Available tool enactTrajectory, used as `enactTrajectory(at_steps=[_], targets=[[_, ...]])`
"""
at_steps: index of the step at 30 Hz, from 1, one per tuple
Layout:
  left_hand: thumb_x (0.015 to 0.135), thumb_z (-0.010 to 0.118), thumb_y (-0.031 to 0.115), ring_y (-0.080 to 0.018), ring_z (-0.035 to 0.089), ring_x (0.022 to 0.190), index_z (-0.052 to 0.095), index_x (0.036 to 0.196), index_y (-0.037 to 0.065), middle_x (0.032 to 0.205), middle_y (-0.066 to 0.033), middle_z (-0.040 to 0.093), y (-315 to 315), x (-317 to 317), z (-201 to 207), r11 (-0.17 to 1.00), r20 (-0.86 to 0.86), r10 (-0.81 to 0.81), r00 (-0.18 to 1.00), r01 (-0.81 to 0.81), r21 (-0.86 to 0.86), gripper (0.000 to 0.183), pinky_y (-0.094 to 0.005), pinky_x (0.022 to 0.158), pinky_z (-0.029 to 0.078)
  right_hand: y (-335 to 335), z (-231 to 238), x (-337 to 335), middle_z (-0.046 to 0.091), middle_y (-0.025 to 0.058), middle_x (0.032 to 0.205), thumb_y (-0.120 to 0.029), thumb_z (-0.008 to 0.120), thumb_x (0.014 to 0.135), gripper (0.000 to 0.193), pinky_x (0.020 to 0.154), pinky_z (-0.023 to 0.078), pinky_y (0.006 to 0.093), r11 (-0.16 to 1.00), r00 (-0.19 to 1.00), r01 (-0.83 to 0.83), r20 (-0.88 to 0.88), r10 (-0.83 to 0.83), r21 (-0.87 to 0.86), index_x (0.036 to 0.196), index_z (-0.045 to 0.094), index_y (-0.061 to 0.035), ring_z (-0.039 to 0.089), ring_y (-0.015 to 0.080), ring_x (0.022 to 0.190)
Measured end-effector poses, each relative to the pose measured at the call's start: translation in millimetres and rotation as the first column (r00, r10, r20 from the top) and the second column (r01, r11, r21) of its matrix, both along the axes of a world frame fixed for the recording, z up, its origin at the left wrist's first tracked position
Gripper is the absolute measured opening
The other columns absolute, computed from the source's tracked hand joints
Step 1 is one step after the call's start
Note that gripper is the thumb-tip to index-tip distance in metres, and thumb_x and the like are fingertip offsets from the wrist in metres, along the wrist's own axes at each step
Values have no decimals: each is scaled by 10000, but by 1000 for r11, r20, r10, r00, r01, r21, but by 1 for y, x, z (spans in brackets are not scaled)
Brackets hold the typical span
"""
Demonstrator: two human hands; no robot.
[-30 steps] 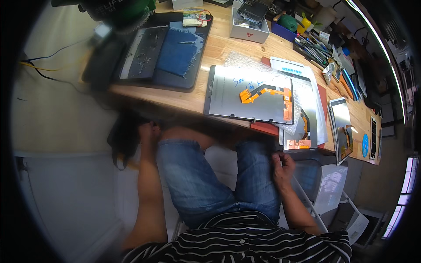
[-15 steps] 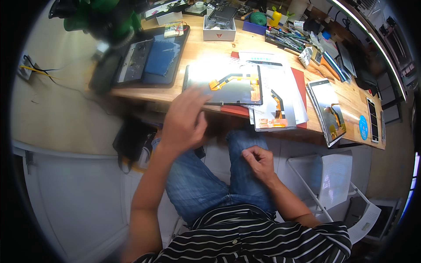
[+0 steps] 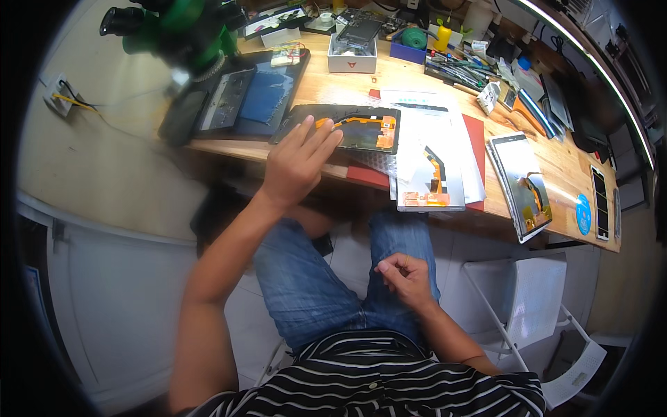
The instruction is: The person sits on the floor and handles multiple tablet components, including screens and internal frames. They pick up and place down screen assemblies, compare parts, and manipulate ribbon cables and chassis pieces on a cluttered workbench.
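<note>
My left hand (image 3: 297, 167) is at the table's near edge, holding a dark tablet display panel (image 3: 361, 139) by its left side. The fingers lie over its upper face and the thumb is hidden. An orange and black flex cable runs across the panel, which is tilted above a sheet of bubble wrap (image 3: 381, 164). To its right, a second display panel (image 3: 413, 182) with a similar cable lies on white papers (image 3: 474, 174). My right hand (image 3: 408, 280) rests on my thigh, fingers curled in and thumb against the index finger; nothing shows in it.
A green microscope (image 3: 177, 38) stands at the far left beside a dark tray (image 3: 267, 128) with device parts. A white box (image 3: 352, 64) of parts and many hand tools (image 3: 458, 73) are at the back. More panels (image 3: 517, 184) lie right; a white folding chair (image 3: 535, 299) stands below.
My left hand has closed on the panel's left side. The panel has tilted and shifted left, uncovering bubble wrap. My right hand stays on the thigh; the view has shifted slightly.
</note>
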State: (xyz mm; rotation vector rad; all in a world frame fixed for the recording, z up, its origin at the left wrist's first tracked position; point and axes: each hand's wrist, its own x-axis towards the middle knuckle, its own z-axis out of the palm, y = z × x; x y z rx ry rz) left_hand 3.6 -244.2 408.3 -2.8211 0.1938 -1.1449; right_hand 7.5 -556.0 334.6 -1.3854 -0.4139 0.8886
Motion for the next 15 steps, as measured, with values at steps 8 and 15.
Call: enactTrajectory(at_steps=[8, 15], targets=[[821, 697, 99, -372, 665, 1169, 755, 1052, 115, 1146, -104, 739, -9, -54, 22, 983, 89, -185, 979, 186, 4, 239, -546, 1090, 431, 35, 35, 21, 702, 187, 1081, -506, 557, 1002, 617, 726, 530, 289, 901, 982, -11, -166, 92, 433, 1225, 598, 67, 711, 200, 837], [890, 580, 1, -379, 505, 1368, 612, 1322, 57, 1424, -222, 561, -30, -95, -3, 957, 161, -60, 985, 103, -273, 437, -493, 1183, 303, 50, 49, 5, 645, 51, 976, -155, 725, 916, 200, 817, 472, 304, 900, 973, 159, -220, -73, 407, 1043, 647, -22, 592, 130, 874]])
